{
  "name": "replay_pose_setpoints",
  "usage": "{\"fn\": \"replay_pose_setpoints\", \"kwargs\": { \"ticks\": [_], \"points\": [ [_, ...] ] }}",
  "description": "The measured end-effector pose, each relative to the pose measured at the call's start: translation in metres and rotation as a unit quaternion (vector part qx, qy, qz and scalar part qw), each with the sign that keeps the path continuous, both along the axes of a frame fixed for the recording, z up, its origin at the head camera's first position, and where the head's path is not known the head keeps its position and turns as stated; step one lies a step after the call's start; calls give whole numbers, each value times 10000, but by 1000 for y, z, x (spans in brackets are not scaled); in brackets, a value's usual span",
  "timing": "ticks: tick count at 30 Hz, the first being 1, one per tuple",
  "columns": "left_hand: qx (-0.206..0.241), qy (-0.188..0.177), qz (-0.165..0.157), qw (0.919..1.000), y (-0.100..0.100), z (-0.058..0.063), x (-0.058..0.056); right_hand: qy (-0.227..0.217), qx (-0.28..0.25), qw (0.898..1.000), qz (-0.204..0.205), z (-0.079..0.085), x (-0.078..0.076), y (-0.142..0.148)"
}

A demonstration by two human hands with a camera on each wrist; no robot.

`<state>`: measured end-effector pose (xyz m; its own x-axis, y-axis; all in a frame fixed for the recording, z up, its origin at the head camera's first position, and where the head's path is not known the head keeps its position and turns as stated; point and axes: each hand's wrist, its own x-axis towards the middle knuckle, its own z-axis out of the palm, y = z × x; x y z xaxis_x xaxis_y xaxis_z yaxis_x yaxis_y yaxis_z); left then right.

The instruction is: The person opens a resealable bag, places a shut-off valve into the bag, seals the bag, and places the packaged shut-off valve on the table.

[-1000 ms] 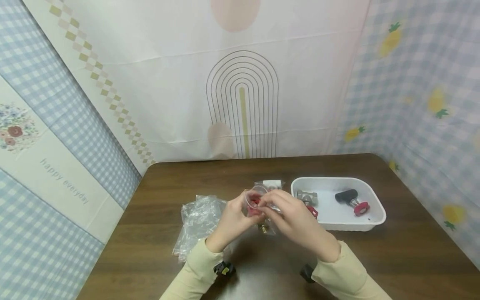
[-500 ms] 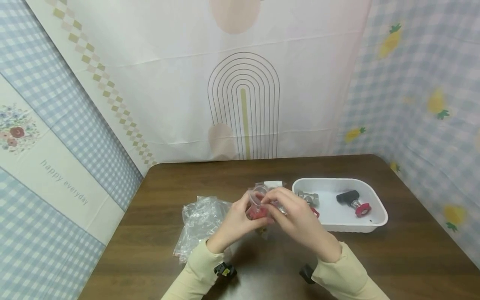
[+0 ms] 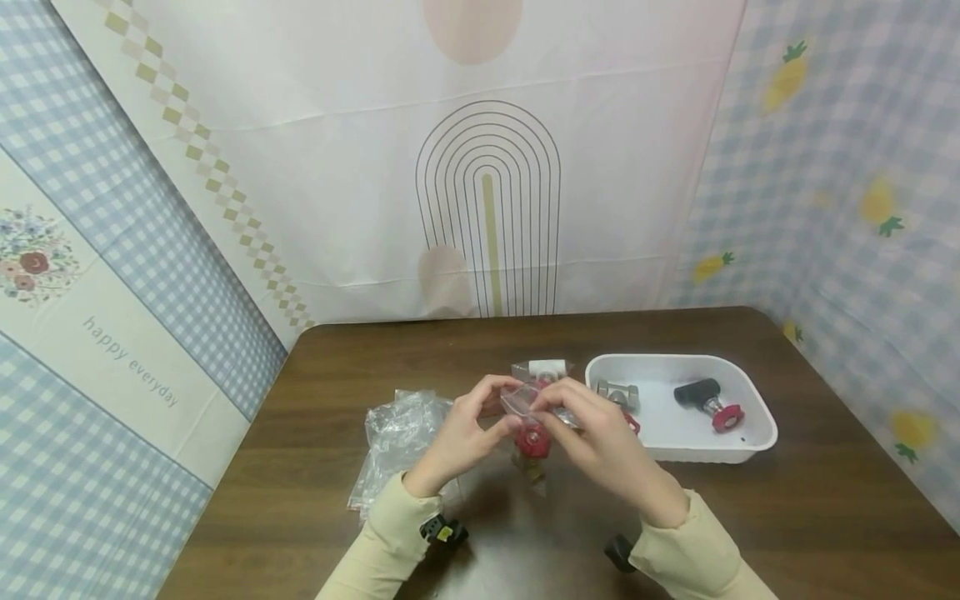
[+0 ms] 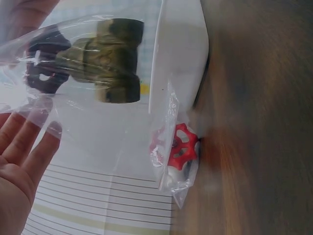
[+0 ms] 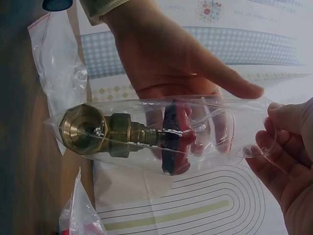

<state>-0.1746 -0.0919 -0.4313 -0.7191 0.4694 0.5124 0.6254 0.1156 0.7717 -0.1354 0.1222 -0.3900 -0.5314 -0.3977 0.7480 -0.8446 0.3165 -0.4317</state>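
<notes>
A brass valve (image 5: 120, 134) with a red handwheel (image 5: 178, 137) sits inside a clear plastic bag (image 5: 239, 132), held up over the table. At the bag's mouth, my right hand (image 3: 603, 433) pinches the film between thumb and fingers. My left hand (image 3: 465, 437) is on the other side of the bag, its thumb along the mouth edge and its fingers fairly straight behind the film. In the head view, the handwheel and brass body hang below both hands. The left wrist view shows the valve body (image 4: 115, 61) through the film beside the left fingers (image 4: 39, 147).
A white tray (image 3: 675, 446) on the right holds a black-bodied valve (image 3: 699, 392) with a red handwheel and a silvery valve (image 3: 618, 396). Behind the hands lies another bagged valve (image 3: 547, 369). Crumpled clear bags (image 3: 405, 437) lie at left.
The valve has dropped lower in the bag, its handwheel now showing below my hands. My left hand has loosened from around it; my right stays at the bag's mouth.
</notes>
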Motion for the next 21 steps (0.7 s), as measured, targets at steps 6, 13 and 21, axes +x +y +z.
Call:
{"fn": "replay_pose_setpoints", "kwargs": {
  "ticks": [6, 13, 21],
  "points": [
    [242, 127, -114, 9996, -2, 2, -1, -7, -3, 9999, -106, -2, 0, 3],
    [252, 223, 28, 9994, -2, 5, 0, 67, -141, 9998, -113, -1, 0, 5],
    [105, 109, 437, 9989, 0, 7, 2, -122, -101, 9997, -174, 0, 1, 6]
  ]
}}
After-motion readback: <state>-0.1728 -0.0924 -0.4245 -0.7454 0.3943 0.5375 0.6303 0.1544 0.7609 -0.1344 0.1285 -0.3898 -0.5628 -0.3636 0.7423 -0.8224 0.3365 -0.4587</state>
